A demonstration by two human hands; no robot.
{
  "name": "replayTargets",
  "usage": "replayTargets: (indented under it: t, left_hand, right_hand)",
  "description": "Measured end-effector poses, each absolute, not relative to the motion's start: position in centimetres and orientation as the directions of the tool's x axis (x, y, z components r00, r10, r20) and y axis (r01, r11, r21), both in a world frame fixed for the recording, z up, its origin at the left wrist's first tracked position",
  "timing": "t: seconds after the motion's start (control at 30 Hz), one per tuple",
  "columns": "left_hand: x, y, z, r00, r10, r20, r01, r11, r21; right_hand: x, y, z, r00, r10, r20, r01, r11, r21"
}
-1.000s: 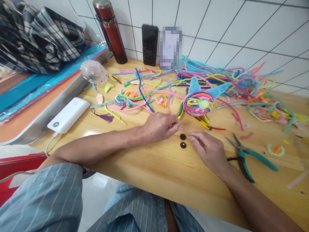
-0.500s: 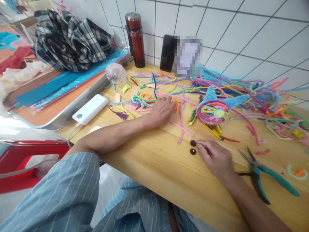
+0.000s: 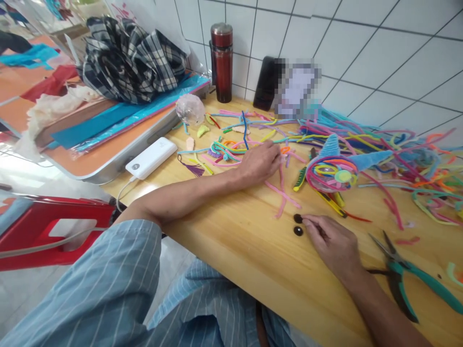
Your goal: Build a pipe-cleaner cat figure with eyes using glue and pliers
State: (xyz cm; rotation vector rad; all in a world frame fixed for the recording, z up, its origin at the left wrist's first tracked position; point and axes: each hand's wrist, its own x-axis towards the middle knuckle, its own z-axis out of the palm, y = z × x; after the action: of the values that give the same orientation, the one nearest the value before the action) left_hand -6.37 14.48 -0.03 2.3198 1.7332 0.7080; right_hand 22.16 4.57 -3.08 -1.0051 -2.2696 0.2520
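My left hand point(image 3: 261, 161) rests over the table among pipe cleaner pieces, its fingers curled together. An orange pipe cleaner point(image 3: 285, 150) shows at its fingertips, partly hidden by them. Pink pipe cleaners point(image 3: 281, 190) lie crossed just below that hand. My right hand point(image 3: 334, 241) lies nearer the table's front, thumb and forefinger closed at the edge of a small black disc point(image 3: 297, 219). A second black disc point(image 3: 298, 231), with a light spot, lies right beside the first. Beyond is a coiled, multicoloured pipe cleaner piece point(image 3: 331, 173) with two blue pointed shapes.
Green-handled pliers point(image 3: 398, 265) lie right of my right hand. A yellow cutter point(image 3: 332, 203) lies by the coiled piece. Loose pipe cleaners point(image 3: 398, 140) heap along the wall. A red flask point(image 3: 222, 62), a black phone point(image 3: 266, 82) and a white power bank point(image 3: 152, 156) stand or lie around.
My left hand has shifted slightly right and its fingers have curled, the orange pipe cleaner moving with them. My right hand stays at the black disc. The view has turned slightly left.
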Motion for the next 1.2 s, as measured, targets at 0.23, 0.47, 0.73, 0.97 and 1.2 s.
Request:
replayTargets:
  t: [0.23, 0.47, 0.73, 0.97, 1.2]
  left_hand:
    - [-6.2, 14.4, 0.4, 0.254, 0.931, 0.261, 0.151, -0.305, 0.94]
    - [-4.9, 11.4, 2.8, 0.447, 0.89, 0.092, -0.038, -0.083, 0.996]
    - [-3.3, 8.5, 1.0, 0.597, 0.801, 0.041, 0.025, -0.069, 0.997]
    - [-3.0, 8.1, 0.1, 0.64, 0.768, 0.019, 0.006, -0.029, 1.0]
    - [-2.8, 8.1, 0.2, 0.57, 0.822, -0.006, -0.058, 0.048, 0.997]
  right_hand:
    - [22.1, 4.7, -3.1, -0.506, 0.701, 0.503, 0.593, 0.706, -0.387]
    - [21.9, 3.9, -2.1, -0.317, 0.854, 0.412, 0.61, 0.516, -0.601]
    - [20.2, 3.6, -0.8, -0.209, 0.975, 0.069, 0.189, 0.11, -0.976]
    - [19.4, 3.8, -0.3, -0.204, 0.979, 0.002, 0.188, 0.041, -0.981]
    - [18.7, 3.8, 0.5, -0.282, 0.956, -0.084, 0.209, -0.024, -0.978]
